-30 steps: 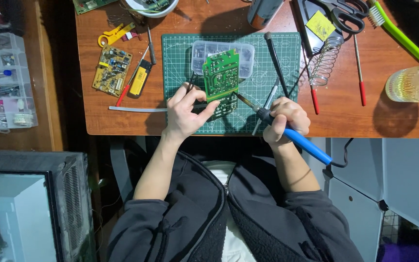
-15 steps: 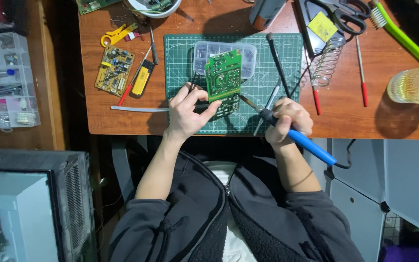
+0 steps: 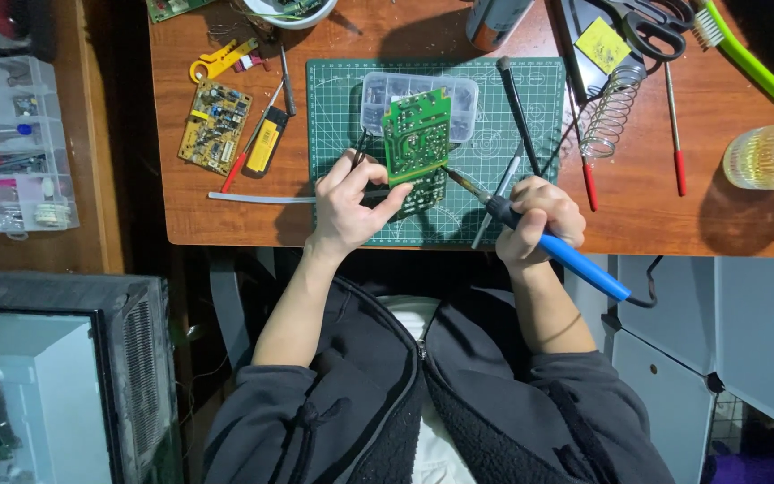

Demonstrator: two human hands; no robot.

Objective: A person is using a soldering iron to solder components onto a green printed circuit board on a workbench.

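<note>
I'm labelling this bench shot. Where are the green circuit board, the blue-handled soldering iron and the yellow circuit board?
Green circuit board (image 3: 416, 134), head view, middle of its solder side.
Blue-handled soldering iron (image 3: 584, 267), head view, blue grip below the right hand.
Yellow circuit board (image 3: 215, 127), head view, centre of the board.

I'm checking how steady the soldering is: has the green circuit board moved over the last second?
No. The green circuit board stands as before against the clear parts box on the cutting mat; left hand holds it, right hand the soldering iron.
</note>
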